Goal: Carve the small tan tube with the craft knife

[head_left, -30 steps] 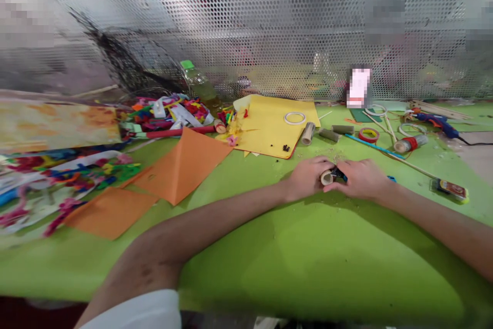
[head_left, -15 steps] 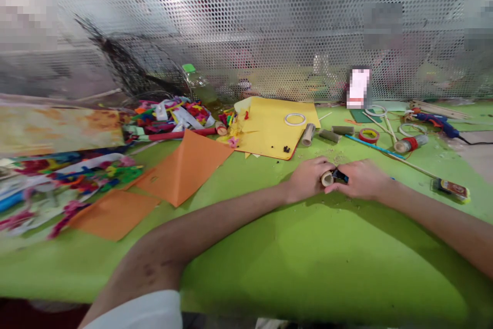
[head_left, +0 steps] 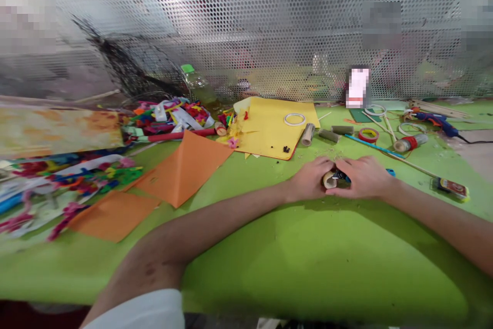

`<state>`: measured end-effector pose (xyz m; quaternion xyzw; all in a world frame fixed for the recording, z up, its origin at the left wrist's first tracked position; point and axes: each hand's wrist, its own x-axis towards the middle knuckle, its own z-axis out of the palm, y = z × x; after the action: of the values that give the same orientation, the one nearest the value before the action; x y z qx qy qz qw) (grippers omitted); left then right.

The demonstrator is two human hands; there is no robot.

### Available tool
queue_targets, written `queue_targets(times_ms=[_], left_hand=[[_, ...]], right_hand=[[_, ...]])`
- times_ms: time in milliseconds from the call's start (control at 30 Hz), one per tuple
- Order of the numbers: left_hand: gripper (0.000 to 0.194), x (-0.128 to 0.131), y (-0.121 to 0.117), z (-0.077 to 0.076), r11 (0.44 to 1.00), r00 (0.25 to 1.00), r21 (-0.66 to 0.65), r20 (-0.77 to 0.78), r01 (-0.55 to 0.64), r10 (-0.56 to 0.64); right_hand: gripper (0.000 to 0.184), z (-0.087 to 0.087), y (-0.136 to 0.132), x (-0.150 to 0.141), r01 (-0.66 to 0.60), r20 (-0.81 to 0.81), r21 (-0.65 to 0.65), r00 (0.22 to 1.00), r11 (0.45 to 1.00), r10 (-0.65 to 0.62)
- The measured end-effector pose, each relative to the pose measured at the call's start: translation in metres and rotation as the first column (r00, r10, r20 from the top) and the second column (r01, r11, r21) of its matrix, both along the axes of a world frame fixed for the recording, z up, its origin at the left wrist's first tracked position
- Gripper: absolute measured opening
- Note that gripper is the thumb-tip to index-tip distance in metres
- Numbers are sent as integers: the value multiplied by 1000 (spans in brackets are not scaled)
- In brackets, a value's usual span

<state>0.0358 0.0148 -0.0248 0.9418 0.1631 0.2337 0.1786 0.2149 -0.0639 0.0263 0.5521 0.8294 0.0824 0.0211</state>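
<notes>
Perforated metal panel [head_left: 246, 26] rises along the back edge of a bright green surface [head_left: 277, 262]. Right of the surface's middle, the left hand [head_left: 310, 179] grips a short, pale hollow tube [head_left: 325, 181]; the right hand [head_left: 367, 177] grips a dark-and-blue cutter [head_left: 342, 176], its blade at the tube's open end. Orange paper [head_left: 185, 167] lies toward the left edge, a glue gun [head_left: 435, 120] near the back-right corner.

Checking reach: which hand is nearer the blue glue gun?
Right. The right hand is left of the blue glue gun, toward the wearer; the left hand, farther left.
</notes>
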Motion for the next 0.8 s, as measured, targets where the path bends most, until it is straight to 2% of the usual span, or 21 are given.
queue_targets(times_ms=[100, 233, 367, 533, 800], left_hand=[[21, -2, 1, -3, 1000, 999, -11, 27, 27, -26], [23, -4, 0, -4, 999, 999, 27, 12, 36, -37], [23, -3, -2, -3, 999, 1000, 43, -5, -2, 2], [20, -3, -4, 0, 999, 1000, 48, 12, -10, 10], [20, -4, -3, 1, 998, 999, 59, 40, -13, 10]], right_hand=[[80, 0, 0, 0, -37, -4, -14, 999, 999, 37], [83, -2, 0, 1, -80, -23, -31, 997, 996, 80], [84, -8, 3, 4, -101, -56, -27, 994, 995, 99], [85, -10, 5, 6, -81, -47, -52, 996, 995, 79], [81, -3, 3, 2, -18, -55, -109, 998, 994, 12]])
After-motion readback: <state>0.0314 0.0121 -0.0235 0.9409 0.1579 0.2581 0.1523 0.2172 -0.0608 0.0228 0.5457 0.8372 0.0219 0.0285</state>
